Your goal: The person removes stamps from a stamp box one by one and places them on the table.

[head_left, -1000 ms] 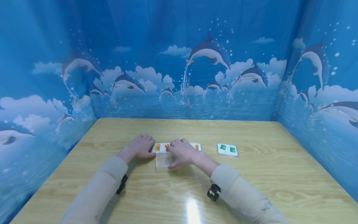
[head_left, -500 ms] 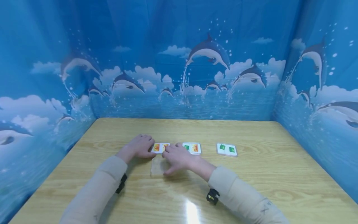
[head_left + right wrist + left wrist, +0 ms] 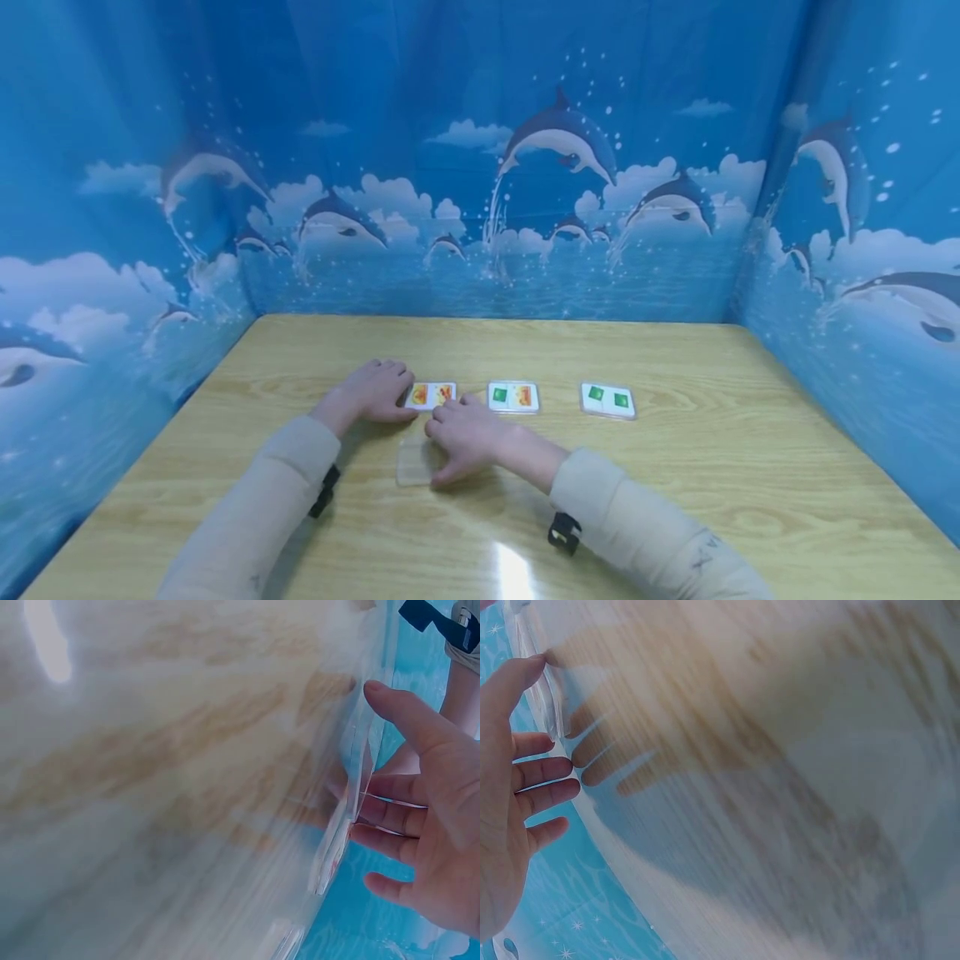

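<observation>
In the head view, my left hand [image 3: 372, 392] rests on the table at the left end of a picture tile with orange and red food drawings [image 3: 432, 397]. Its thumb lies at the near edge and its fingers at the far edge, pinching the tile. Nearer to me, my right hand [image 3: 472, 435] holds a clear plastic tile [image 3: 412, 463] flat on the table by thumb and fingers. The palm hides that tile's right part. Clear edges of a tile [image 3: 358, 761] show between thumb and fingers in the right wrist view.
A tile with a green square and an orange drawing [image 3: 513, 397] lies just right of the left one. Farther right is a tile with two green squares [image 3: 608, 401]. Blue dolphin curtains [image 3: 480, 267] enclose the wooden table [image 3: 675, 483].
My right hand has drawn the clear plastic tile towards me and slightly left, away from the row. The green-and-orange tile has come fully into sight. My left hand stays put.
</observation>
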`<state>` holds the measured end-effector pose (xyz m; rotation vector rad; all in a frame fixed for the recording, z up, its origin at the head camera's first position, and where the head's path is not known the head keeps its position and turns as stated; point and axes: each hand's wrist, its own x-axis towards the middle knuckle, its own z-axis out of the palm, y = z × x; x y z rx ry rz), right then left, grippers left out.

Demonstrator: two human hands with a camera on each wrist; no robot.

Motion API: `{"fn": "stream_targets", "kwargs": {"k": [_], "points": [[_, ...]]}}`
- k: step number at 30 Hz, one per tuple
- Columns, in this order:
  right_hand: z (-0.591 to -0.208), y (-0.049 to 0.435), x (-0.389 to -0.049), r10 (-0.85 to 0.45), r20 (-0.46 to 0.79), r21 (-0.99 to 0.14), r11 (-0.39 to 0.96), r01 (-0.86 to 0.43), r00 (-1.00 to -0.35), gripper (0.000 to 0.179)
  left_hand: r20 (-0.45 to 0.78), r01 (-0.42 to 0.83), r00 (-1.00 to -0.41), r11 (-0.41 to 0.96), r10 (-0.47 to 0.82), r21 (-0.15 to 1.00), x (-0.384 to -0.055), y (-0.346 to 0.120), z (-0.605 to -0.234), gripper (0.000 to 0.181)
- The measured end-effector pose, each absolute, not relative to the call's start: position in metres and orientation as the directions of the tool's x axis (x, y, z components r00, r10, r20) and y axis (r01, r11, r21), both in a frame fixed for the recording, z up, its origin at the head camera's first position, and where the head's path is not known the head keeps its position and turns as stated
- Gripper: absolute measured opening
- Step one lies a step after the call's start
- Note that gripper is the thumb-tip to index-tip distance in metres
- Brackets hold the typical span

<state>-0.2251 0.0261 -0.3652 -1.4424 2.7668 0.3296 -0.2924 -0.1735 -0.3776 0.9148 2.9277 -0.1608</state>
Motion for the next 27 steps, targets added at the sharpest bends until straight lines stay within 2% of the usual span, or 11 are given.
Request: {"fn": "stream_targets", "kwargs": {"k": [9, 27], "points": [[-0.369, 0.023, -0.227, -0.793, -0.114, 0.190, 0.574, -0.797, -0.598, 0.066, -0.117, 0.552, -0.832, 0.830, 0.542, -0.080, -0.292, -0.173, -0.379, 0.055], [-0.370, 0.023, -0.235, -0.774, -0.117, 0.165, 0.603, -0.780, -0.623, 0.069, -0.117, 0.559, -0.827, 0.826, 0.549, -0.075, -0.292, -0.173, -0.375, 0.053]]}}
